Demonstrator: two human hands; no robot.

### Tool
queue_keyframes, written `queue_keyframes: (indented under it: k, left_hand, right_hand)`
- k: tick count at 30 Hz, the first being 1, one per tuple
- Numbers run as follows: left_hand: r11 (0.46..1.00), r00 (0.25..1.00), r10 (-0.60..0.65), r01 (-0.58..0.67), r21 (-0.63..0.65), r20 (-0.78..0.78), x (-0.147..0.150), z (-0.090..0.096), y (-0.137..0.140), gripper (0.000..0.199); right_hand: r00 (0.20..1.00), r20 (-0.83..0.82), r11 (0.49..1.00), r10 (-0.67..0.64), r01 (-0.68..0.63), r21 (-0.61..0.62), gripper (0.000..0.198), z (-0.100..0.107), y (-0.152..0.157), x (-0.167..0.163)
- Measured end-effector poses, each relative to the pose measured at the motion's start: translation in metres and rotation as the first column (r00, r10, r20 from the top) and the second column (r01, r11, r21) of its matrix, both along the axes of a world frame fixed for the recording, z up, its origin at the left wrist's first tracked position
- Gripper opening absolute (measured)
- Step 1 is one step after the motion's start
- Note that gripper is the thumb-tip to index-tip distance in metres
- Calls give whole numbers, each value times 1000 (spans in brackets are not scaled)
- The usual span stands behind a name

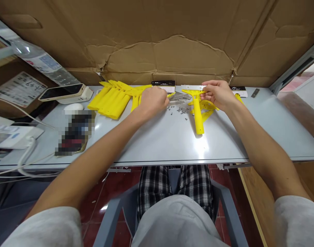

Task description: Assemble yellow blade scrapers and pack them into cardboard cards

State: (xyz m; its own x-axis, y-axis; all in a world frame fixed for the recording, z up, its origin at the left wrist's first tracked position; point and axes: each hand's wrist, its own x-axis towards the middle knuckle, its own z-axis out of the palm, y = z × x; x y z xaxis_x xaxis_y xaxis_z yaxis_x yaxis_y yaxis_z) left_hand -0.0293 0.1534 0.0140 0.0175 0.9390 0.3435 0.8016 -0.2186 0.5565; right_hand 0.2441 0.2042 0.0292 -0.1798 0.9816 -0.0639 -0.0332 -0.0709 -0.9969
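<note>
My right hand (219,94) pinches the top end of a yellow plastic scraper (198,115), whose handle points toward me. A thin metal blade (194,87) lies along the scraper's head, by my fingertips. My left hand (155,99) is closed low over the table, beside a row of yellow scraper handles (113,101). A yellow tip shows just past its fingers; whatever it holds is hidden. Small screws (182,110) lie scattered between my hands. Behind them are several flat metal blades (182,94). More yellow scraper parts (207,108) lie under my right hand.
Black-and-white printed cards (163,85) lie at the back by the cardboard wall (157,41). A single metal plate (255,93) is at the right. On the left are a phone on a stand (66,92), a white mouse (74,108), a water bottle (41,58) and cables.
</note>
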Motion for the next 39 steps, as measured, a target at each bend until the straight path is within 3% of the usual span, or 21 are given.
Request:
queue_keyframes:
  k: [5, 8, 11, 15, 17, 23, 27, 30, 35, 39]
  left_hand:
    - [1000, 975, 30, -28, -14, 218, -28, -6, -3, 20]
    - [998, 917, 57, -36, -60, 394, -39, -9, -4, 18]
    - [993, 827, 105, -54, -108, 552, -42, -9, -5, 31]
    - [984, 666, 132, 1, -179, 734, -36, -2, -9, 68]
    - [977, 594, 150, 35, -211, 791, -32, 1, -11, 67]
    - [980, 582, 102, 79, -181, 807, -28, 2, -7, 14]
    - [991, 581, 108, 2, -135, 807, -28, 2, -5, 19]
    - [990, 534, 130, -27, -137, 835, -29, 5, -7, 18]
    - [992, 494, 104, 14, -128, 863, -28, 11, -13, 49]
    - [990, 510, 108, 23, -139, 854, -27, 10, -12, 35]
  right_hand:
    - [1000, -1, 1000, 1, -1, -26, 30, -9, -1, -7]
    - [1000, -8, 997, 13, -13, -71, 32, -15, -4, -14]
    - [1000, -11, 995, 23, -24, -98, 34, -19, -8, -22]
    - [998, -17, 993, 57, -58, -106, 36, -21, -15, -29]
    - [997, -23, 992, 67, -69, -110, 36, -21, -19, -31]
    - [996, -55, 990, 75, -81, -117, 32, -20, -24, -37]
    - [995, -54, 990, 83, -89, -114, 31, -19, -26, -38]
    - [995, -52, 991, 86, -91, -101, 30, -20, -26, -37]
    - [994, -57, 990, 96, -101, -100, 31, -20, -26, -37]
    - [995, -51, 989, 88, -94, -116, 29, -17, -27, -39]
